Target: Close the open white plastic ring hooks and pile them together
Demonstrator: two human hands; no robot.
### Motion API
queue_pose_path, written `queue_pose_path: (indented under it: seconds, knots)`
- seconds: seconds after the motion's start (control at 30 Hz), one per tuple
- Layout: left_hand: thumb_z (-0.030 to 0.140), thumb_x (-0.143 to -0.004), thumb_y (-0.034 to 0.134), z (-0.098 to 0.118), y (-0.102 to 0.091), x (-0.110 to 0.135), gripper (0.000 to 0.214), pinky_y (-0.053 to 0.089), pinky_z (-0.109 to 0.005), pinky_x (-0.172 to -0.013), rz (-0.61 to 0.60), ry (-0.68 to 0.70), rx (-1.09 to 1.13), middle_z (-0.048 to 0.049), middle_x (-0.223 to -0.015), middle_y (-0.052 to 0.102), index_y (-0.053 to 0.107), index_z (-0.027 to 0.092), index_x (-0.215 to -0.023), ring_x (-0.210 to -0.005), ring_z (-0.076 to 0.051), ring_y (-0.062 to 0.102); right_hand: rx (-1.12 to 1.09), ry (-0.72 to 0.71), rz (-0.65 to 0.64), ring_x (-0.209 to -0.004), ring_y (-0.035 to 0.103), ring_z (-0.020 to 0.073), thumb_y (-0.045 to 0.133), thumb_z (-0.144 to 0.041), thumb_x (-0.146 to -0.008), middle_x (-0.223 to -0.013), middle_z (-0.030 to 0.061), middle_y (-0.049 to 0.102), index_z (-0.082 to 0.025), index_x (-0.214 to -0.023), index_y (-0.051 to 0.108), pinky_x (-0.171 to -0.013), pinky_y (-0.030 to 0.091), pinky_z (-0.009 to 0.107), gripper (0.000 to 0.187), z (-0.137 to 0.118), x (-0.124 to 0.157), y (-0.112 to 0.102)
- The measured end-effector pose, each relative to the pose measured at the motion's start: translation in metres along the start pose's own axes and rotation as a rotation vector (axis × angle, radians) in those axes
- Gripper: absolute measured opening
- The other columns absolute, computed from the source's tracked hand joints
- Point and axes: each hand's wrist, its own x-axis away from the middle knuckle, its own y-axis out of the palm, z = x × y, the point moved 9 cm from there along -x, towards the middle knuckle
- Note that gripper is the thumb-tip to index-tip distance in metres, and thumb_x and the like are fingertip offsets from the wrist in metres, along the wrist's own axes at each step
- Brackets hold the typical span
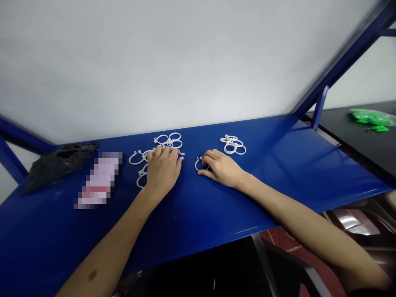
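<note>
My left hand (163,167) is over a loose group of white plastic curtain rings (135,158) on the blue table. Its fingers are bent down among them, and a ring (182,154) shows between thumb and forefinger; the fingertips are partly hidden. To the right, my right hand (221,167) pinches one open white curtain ring (197,164) low at the tabletop, thumb on the near side. Behind it lies a smaller cluster of the same rings (239,150), overlapping one another. More rings (175,143) lie just beyond my left fingers.
The blue table (192,222) meets a pale wall (185,62). At left lie a black plastic bag (52,167) and a pixelated pinkish object (100,177). Blue frame bars (320,108) rise at the right. A black table (349,136) there bears a green packet (371,117).
</note>
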Motion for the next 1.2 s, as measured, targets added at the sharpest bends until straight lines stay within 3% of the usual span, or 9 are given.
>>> queue_pose_path:
  seconds: [0.13,0.27,0.37,0.47,0.63,0.83,0.93,1.07,1.2]
  knots:
    - [0.034,-0.096,0.053,0.016,-0.016,0.002,0.019,0.042,-0.048,-0.091,0.078,-0.008,0.213,-0.0089,-0.105,0.073,0.069,0.023,-0.1,-0.104,-0.031,0.059,-0.147,-0.029,0.088,-0.097,0.062,0.0246,0.06,-0.039,-0.097,-0.111,0.0135,0.064,-0.018,-0.104,0.061,-0.082,0.055,0.041,0.022,-0.003,0.009,-0.014]
    - [0.036,-0.097,0.054,0.02,-0.01,0.005,0.019,0.049,-0.036,-0.078,0.002,-0.092,0.645,-0.0017,-0.084,0.076,0.068,0.023,-0.096,-0.079,-0.021,0.067,-0.346,-0.086,0.214,-0.096,0.065,0.0204,0.062,-0.039,-0.096,-0.121,0.0124,0.063,-0.019,-0.12,0.056,-0.085,0.057,0.038,0.032,-0.011,0.014,-0.027]
    - [0.043,-0.096,0.054,0.015,-0.004,0.008,0.023,0.046,-0.028,-0.061,-0.026,-0.206,0.888,0.0003,-0.077,0.076,0.066,0.023,-0.099,-0.064,-0.016,0.065,-0.516,0.008,0.352,-0.086,0.066,0.0167,0.064,-0.036,-0.095,-0.11,0.0081,0.067,-0.021,-0.122,0.057,-0.079,0.058,0.033,0.032,-0.003,0.014,-0.033]
    - [0.044,-0.094,0.057,0.015,-0.008,0.009,0.023,0.044,-0.027,-0.055,0.01,-0.219,0.955,0.0002,-0.076,0.077,0.067,0.023,-0.096,-0.06,-0.015,0.063,-0.642,0.147,0.395,-0.077,0.067,0.0149,0.061,-0.032,-0.097,-0.095,0.004,0.071,-0.021,-0.107,0.064,-0.072,0.057,0.03,0.015,0.011,0.014,-0.031]
    - [0.032,-0.095,0.054,0.025,-0.015,0.011,0.015,0.044,-0.026,-0.053,0.036,-0.127,0.851,0.003,-0.078,0.078,0.065,0.024,-0.087,-0.047,-0.011,0.053,-0.591,0.051,0.368,-0.082,0.067,0.0167,0.056,-0.026,-0.099,-0.093,0.005,0.07,-0.022,-0.095,0.065,-0.076,0.055,0.033,0.011,0.002,0.017,-0.035]
    - [0.024,-0.095,0.052,0.032,-0.017,0.013,0.021,0.053,-0.03,-0.076,0.051,0.021,0.743,0.0016,-0.078,0.076,0.065,0.025,-0.078,-0.078,-0.017,0.07,-0.451,-0.122,0.266,-0.089,0.065,0.0185,0.045,-0.025,-0.104,-0.099,0.0084,0.067,-0.022,-0.106,0.063,-0.077,0.056,0.035,0.018,-0.016,0.024,-0.032]
    - [0.024,-0.097,0.05,0.035,-0.015,0.012,0.021,0.053,-0.033,-0.082,0.053,0.078,0.642,-0.0007,-0.087,0.076,0.069,0.025,-0.089,-0.087,-0.018,0.068,-0.343,-0.129,0.221,-0.089,0.064,0.0194,0.045,-0.028,-0.103,-0.1,0.0081,0.068,-0.023,-0.105,0.064,-0.079,0.056,0.036,0.02,-0.016,0.02,-0.033]
    - [0.029,-0.099,0.047,0.031,-0.01,0.006,0.029,0.047,-0.043,-0.097,0.061,0.137,0.34,-0.0081,-0.111,0.072,0.066,0.022,-0.119,-0.107,-0.026,0.06,-0.071,0.071,0.323,-0.084,0.061,0.0217,0.05,-0.03,-0.099,-0.091,0.0079,0.066,-0.024,-0.093,0.066,-0.078,0.052,0.038,0.019,0.014,0.012,-0.05]
    - [0.031,-0.095,0.048,0.011,-0.001,0.002,0.038,0.043,-0.052,-0.097,0.033,0.064,0.058,-0.0157,-0.119,0.066,0.064,0.017,-0.126,-0.115,-0.036,0.053,0.067,0.38,0.435,-0.082,0.06,0.0223,0.054,-0.028,-0.095,-0.091,0.0092,0.065,-0.021,-0.087,0.066,-0.073,0.049,0.036,0.016,0.07,0.019,-0.061]
